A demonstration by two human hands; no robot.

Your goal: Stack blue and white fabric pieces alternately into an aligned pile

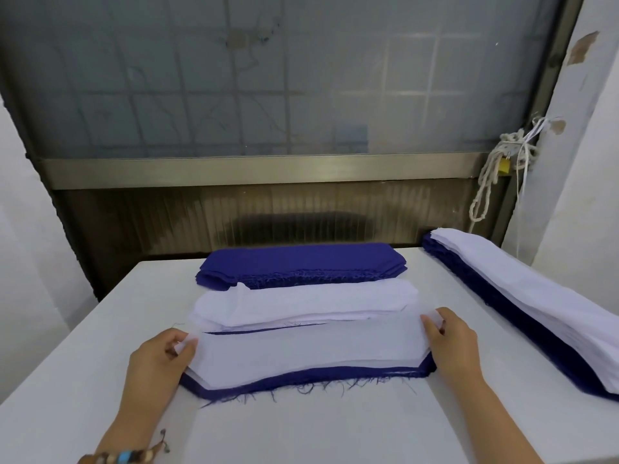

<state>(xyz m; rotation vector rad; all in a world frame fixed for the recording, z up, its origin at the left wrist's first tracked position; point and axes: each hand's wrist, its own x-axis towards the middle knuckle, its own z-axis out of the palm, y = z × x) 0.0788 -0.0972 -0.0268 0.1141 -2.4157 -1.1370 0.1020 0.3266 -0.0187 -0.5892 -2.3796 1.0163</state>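
A white fabric piece [311,349] lies on top of a blue piece [301,385] whose frayed edge shows along the near side. My left hand [160,360] pinches the white piece's left end. My right hand [449,339] pinches its right end. Behind this pile lies a stack of white pieces [301,304], and behind that a stack of blue pieces [298,264].
All lies on a white table [301,437]. A long pile of mixed blue and white pieces [522,309] runs along the table's right side. A frosted window [268,78] and a white rope [492,175] stand behind the table.
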